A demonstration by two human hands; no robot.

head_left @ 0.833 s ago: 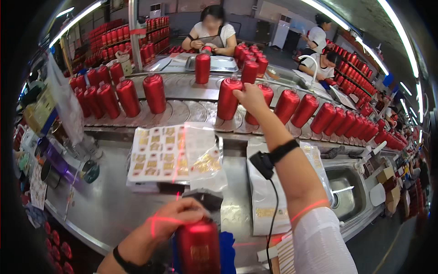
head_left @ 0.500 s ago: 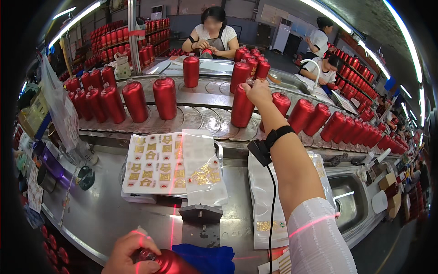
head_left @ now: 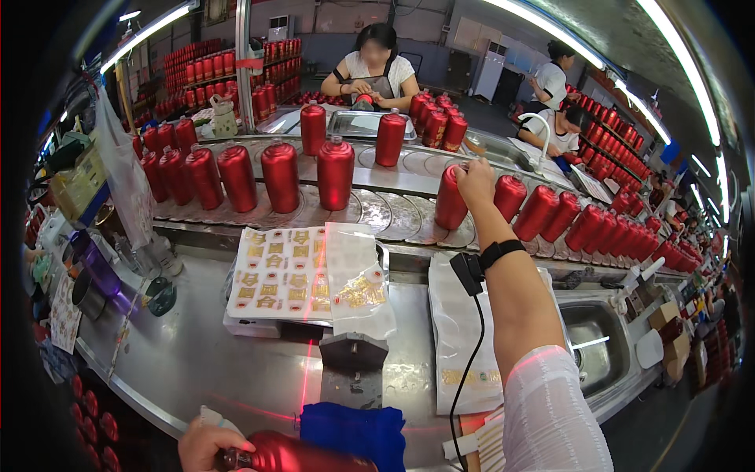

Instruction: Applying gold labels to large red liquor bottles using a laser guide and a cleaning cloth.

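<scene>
My right hand (head_left: 476,182) reaches over to the near lane of the conveyor, its fingers closed round the top of a red bottle (head_left: 451,201). Low in the view, my left hand (head_left: 203,447) grips the neck of another red bottle (head_left: 307,451). That bottle lies on its side, cut off by the lower edge, against a folded blue cloth (head_left: 352,431). Beyond the cloth stands a dark metal rest (head_left: 352,352). A sheet of gold stickers (head_left: 274,271) lies on a raised stand, partly under a whitish sheet (head_left: 354,244) with loose gold pieces.
More red bottles (head_left: 334,175) line the conveyor (head_left: 385,212) on both sides of my right hand. Plastic-covered sheets (head_left: 464,346) and a sink (head_left: 595,338) are at the right. A black cable (head_left: 462,377) hangs from my right wrist. Co-workers (head_left: 373,79) sit across.
My right hand has shifted right, apparently from one bottle to another; a bottle now stands farther left. My left hand has moved down and left, its bottle now lying more sideways.
</scene>
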